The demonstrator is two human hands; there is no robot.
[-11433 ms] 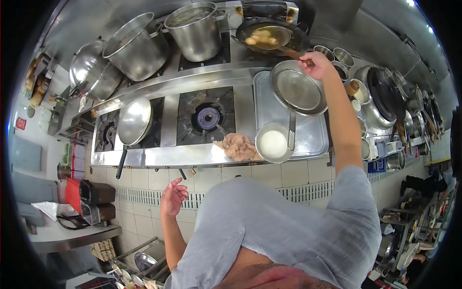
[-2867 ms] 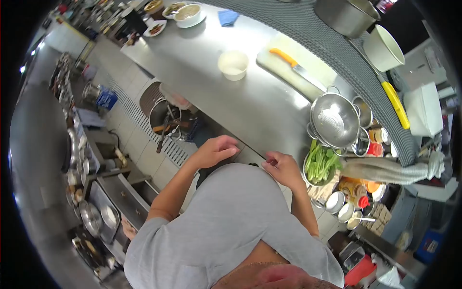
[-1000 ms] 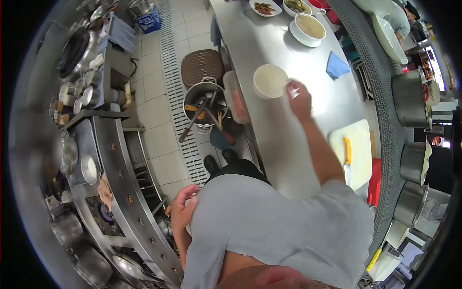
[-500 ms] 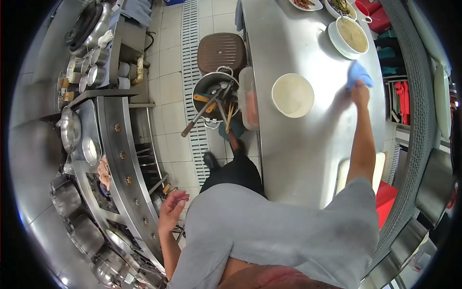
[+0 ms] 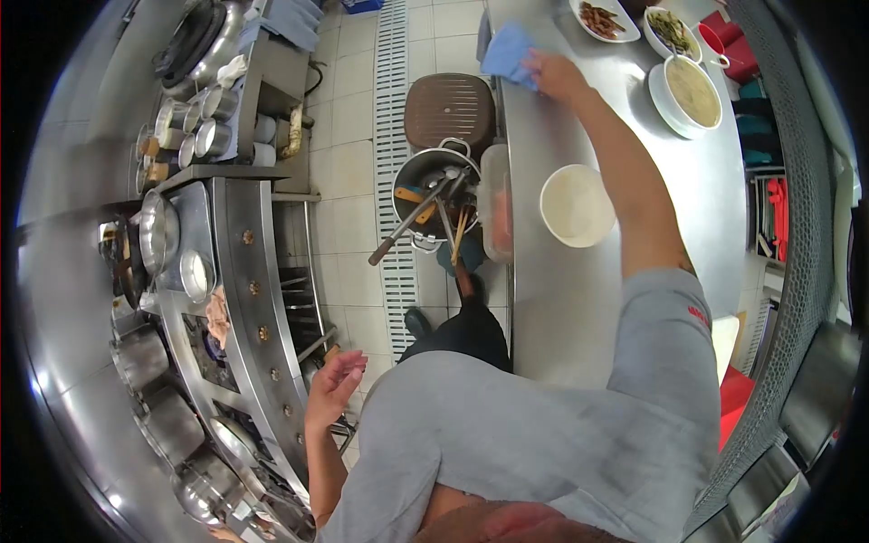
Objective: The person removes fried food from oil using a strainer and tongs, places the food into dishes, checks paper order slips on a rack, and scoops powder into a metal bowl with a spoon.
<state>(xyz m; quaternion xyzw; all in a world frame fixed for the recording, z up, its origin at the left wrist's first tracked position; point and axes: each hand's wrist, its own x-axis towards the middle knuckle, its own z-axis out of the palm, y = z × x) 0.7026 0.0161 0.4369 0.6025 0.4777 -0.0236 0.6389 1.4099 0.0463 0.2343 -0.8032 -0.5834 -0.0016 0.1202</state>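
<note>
- Your right hand (image 5: 554, 77) pinches the blue cloth (image 5: 509, 54) between thumb and fingers.
- That cloth is at the long edge of the steel tabletop (image 5: 570, 317), on the aisle side; you cannot tell from here how much of it overhangs.
- Your right arm is stretched far forward over the tabletop, passing just beside the empty-looking white bowl (image 5: 577, 208), which stands upright near the same edge.
- Your left hand (image 5: 335, 389) hangs low at your side, fingers loosely bent and a little spread, between your grey shirt (image 5: 507, 434) and the stove front (image 5: 258, 299).
- Farther along the tabletop, to the right of the cloth, you have a plate of reddish-brown food (image 5: 602, 18), a bowl of greens (image 5: 672, 32) and a bowl of pale soup (image 5: 695, 93), with a red-and-white cup (image 5: 712, 41) near them.
- The white cutting board (image 5: 724, 344) is partly hidden behind your right sleeve.
- Below the tabletop edge, a pot (image 5: 407, 217) full of long-handled utensils stands in front of the brown slatted top (image 5: 450, 109), with a clear container (image 5: 496, 204) beside it.
- On the stove to your left, a pinkish cloth (image 5: 217, 317) lies just beside a small pan of white contents (image 5: 195, 275).
</note>
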